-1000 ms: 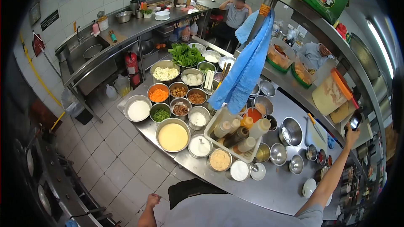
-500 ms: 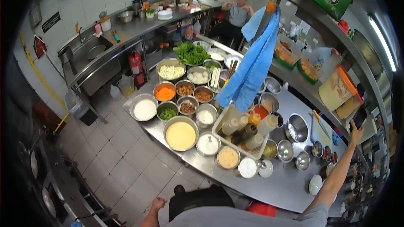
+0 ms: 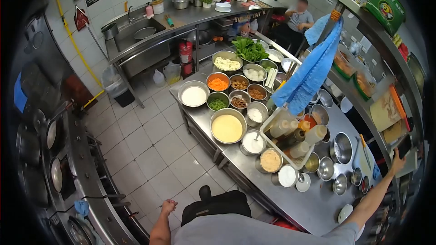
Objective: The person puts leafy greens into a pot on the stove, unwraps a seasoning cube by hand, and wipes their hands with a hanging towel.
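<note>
My right hand (image 3: 398, 163) reaches out to the far right and grips a dark smartphone (image 3: 403, 146) beside the shelf. My left hand (image 3: 169, 206) hangs low by my side over the floor, its fingers curled in with nothing visible in them. Between the hands stands a steel worktable (image 3: 254, 186). On it are bowls of yellow liquid (image 3: 227, 128), shredded carrot (image 3: 218, 82), chopped greens (image 3: 218, 103) and leafy greens (image 3: 250, 49). Nearer the right arm, a white basket (image 3: 278, 147) holds several squeeze bottles, and a knife with an orange handle (image 3: 362, 141) lies on a board.
A blue cloth (image 3: 313, 68) hangs from a post above the table. At left runs a stove (image 3: 86, 163) with pans. A sink (image 3: 136, 36), a fire extinguisher (image 3: 185, 52) and a bin (image 3: 117, 84) line the back. Another person (image 3: 297, 20) sits beyond the table.
The view has swung left, so the table and shelf sit further right and more of the stove shows. My right hand still has the phone. The seated person's arms have come down somewhat.
</note>
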Demonstrator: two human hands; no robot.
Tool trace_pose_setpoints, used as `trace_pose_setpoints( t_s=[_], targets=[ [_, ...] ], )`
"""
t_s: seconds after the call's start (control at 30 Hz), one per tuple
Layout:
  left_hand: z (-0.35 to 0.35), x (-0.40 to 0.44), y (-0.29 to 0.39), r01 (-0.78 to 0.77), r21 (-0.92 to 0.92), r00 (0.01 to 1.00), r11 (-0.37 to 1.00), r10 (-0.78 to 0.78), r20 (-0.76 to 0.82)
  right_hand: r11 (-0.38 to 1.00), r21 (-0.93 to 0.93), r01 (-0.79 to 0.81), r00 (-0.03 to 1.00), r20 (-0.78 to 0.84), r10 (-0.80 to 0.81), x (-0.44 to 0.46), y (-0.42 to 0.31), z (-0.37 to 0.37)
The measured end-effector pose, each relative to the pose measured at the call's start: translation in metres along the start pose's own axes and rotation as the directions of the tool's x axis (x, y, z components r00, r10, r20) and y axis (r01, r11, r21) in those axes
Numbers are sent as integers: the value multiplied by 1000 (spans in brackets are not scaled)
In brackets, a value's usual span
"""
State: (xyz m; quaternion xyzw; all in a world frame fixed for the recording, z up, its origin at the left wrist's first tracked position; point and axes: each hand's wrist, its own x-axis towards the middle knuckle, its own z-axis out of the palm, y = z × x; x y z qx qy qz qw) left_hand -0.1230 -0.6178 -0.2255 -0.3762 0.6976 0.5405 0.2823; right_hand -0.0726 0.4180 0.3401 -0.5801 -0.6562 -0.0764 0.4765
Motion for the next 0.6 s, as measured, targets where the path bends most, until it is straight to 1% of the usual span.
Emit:
trace_pose_setpoints(
  t_s=[0.07,0.1,0.13,0.17,0.2,0.23,0.27,0.3,0.33,0.37,0.4,0.43,0.47,0.5,0.53,0.57,0.6],
  targets=[
    [0,0,-6,15,-95,1000,995,-16,-5,999,-22,37,999,40,-36,-9,-13,-15],
    [3,-4,0,19,-97,1000,995,-17,21,998,-54,43,999,15,-42,-4,-8,-9],
    [9,-10,7,20,-89,999,996,-15,52,990,56,127,992,-19,-126,5,9,5],
    [18,-11,17,18,-79,996,997,-12,85,991,0,131,990,-47,-131,0,6,1],
    [30,-5,37,-56,-125,986,991,74,150,994,30,102,995,-27,-101,-4,2,-3],
    [45,-6,74,-118,-183,966,976,155,205,996,43,80,996,-46,-78,-7,-1,-4],
    [60,-33,134,-217,-211,920,953,272,284,997,56,58,996,-66,-54,-10,-4,-6],
    [75,-49,187,-350,-222,837,910,410,362,997,63,55,997,-63,-51,-20,-12,-16],
    [89,-90,257,-410,-246,733,878,478,483,996,77,54,997,-60,-49,-23,-18,-19],
    [104,-122,313,-469,-328,588,820,567,577,996,73,42,998,-56,-38,-23,-15,-14],
    [118,-163,372,-429,-469,346,772,620,705,997,67,36,998,-55,-32,-21,-12,-11],
    [134,-201,421,-373,-549,110,748,623,774,997,62,36,998,-58,-32,-19,-13,-12],
    [150,-243,467,-371,-557,-97,743,566,819,999,40,37,997,-63,-35,-18,-14,-15],
    [164,-296,509,-362,-588,-275,723,519,809,999,23,43,997,-69,-42,-19,-21,-18],
    [173,-338,542,-251,-548,-426,798,417,803,999,4,42,996,-73,-41,-25,-26,-23],
    [180,-377,570,-201,-527,-590,826,327,738,999,45,-14,999,29,13,-19,-22,-22],
    [187,-413,588,-129,-501,-683,856,290,671,999,49,-22,1000,7,21,-39,46,-41]
  ],
)
